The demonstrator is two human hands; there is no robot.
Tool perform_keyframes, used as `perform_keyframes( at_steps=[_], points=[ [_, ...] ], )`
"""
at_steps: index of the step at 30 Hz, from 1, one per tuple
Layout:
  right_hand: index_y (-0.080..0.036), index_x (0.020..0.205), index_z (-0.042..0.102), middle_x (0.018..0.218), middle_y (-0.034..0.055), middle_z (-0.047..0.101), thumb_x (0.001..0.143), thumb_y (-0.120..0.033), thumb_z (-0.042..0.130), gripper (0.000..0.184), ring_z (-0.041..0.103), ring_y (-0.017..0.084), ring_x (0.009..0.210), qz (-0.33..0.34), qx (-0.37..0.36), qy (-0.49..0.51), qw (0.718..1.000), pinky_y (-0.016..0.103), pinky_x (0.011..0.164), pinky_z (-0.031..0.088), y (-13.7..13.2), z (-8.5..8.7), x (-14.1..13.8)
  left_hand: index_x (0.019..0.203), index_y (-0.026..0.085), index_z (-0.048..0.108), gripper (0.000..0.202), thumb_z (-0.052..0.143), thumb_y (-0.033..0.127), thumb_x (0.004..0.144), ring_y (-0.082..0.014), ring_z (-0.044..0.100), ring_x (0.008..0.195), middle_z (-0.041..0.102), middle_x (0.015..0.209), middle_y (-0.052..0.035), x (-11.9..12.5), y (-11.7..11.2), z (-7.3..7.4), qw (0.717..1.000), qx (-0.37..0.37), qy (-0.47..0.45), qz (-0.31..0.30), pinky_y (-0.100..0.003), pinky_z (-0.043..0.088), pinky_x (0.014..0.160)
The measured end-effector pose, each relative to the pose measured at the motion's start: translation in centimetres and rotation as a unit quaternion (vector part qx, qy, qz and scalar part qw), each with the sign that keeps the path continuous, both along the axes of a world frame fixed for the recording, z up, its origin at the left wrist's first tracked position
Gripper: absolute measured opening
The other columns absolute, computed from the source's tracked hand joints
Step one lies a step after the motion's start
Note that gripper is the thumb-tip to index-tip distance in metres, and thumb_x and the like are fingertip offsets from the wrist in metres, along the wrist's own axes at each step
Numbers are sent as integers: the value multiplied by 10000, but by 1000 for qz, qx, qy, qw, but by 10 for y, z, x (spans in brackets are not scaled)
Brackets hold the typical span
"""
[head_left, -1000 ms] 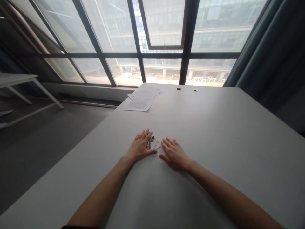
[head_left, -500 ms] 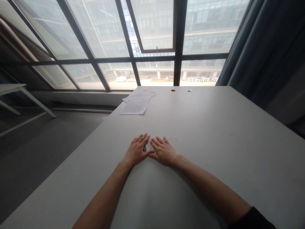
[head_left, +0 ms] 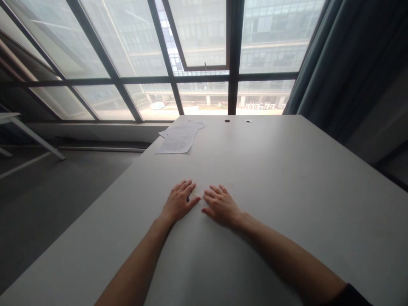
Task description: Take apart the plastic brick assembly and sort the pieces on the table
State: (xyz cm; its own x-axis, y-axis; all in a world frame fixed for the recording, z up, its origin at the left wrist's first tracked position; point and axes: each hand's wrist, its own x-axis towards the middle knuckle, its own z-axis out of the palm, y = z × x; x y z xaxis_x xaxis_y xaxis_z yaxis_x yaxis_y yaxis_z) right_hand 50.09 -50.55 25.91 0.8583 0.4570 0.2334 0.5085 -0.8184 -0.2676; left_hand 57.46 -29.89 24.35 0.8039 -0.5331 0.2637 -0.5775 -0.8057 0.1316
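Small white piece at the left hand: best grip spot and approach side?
I'd pinch the white piece at its exposed edge, coming in low from the side of the right hand. The left hand covers its other side, and it appears to lie flat on the table, so grasping from above looks harder. Its full outline is hidden.

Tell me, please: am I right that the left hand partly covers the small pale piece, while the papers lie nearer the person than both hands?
Not quite: the head view shows the papers lying beyond the left hand and right hand, toward the windows. The left hand does partly cover the small pale piece.
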Motion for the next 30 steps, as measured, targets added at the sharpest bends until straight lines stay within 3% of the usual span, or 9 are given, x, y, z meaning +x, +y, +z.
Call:
perform_keyframes(
  at_steps=[9,12,15,19,21,23,27,29,30],
  points=[
    [-157,1329,463,1390,122,473,890,-423,537,519,345,270,1326,-8,25,8,1000,474,1125,196,2,0,3,1248,221,555,500,476,521,856,-271,414,1294,524,1359,-62,2,3,-3,1000,-6,-10,4,-436,315,1095],
    [-180,1262,541,1332,108,530,885,-383,552,429,413,247,1278,-22,89,18,996,432,1110,254,-15,1,-14,1217,223,572,461,449,503,873,-271,413,1290,533,1346,-56,2,3,-4,1000,-12,-18,14,-437,311,1096],
    [-203,1171,609,1250,91,590,889,-366,541,333,518,212,1174,-46,223,53,972,375,1040,377,-42,3,-42,1224,217,553,448,421,484,889,-268,398,1300,524,1349,-65,2,4,-4,998,-30,-34,34,-447,292,1104],
    [-212,1033,669,1107,84,656,878,-417,544,285,591,216,1065,-111,391,91,909,378,978,438,-85,1,-86,1198,197,549,438,397,478,899,-263,405,1294,518,1329,-103,2,7,-4,990,-115,-61,48,-448,305,1097],
    [-205,995,678,1043,87,679,853,-460,570,312,617,234,1009,-176,466,115,860,402,931,470,-107,-4,-104,1165,178,564,465,403,517,891,-266,441,1261,540,1291,-121,4,10,-5,976,-198,-74,47,-445,331,1081],
    [-188,992,681,1007,96,695,811,-480,624,348,632,245,985,-237,561,126,783,422,931,470,-129,-10,-118,1166,164,565,507,425,556,877,-263,480,1227,560,1266,-125,7,13,-5,948,-302,-76,72,-444,347,1070],
    [-205,974,682,1056,97,688,787,-622,559,473,627,264,1034,-304,746,50,591,489,980,435,-166,-1,-129,1275,156,514,573,433,570,887,-255,489,1236,546,1308,-130,7,17,11,844,-517,-43,138,-438,322,1091],
    [-228,1007,678,1180,97,640,809,-752,340,654,548,279,1175,-305,763,-22,569,521,1031,379,-174,17,-133,1390,198,393,625,338,595,911,-251,415,1311,431,1431,-111,-4,14,33,827,-551,-50,100,-425,311,1107],
    [-248,1105,647,1288,84,576,822,-768,241,718,472,274,1261,-280,750,-68,596,524,1067,333,-174,26,-137,1431,233,326,651,322,614,904,-262,333,1363,336,1497,-84,-14,10,46,820,-568,-66,36,-436,265,1133]
  ],
)
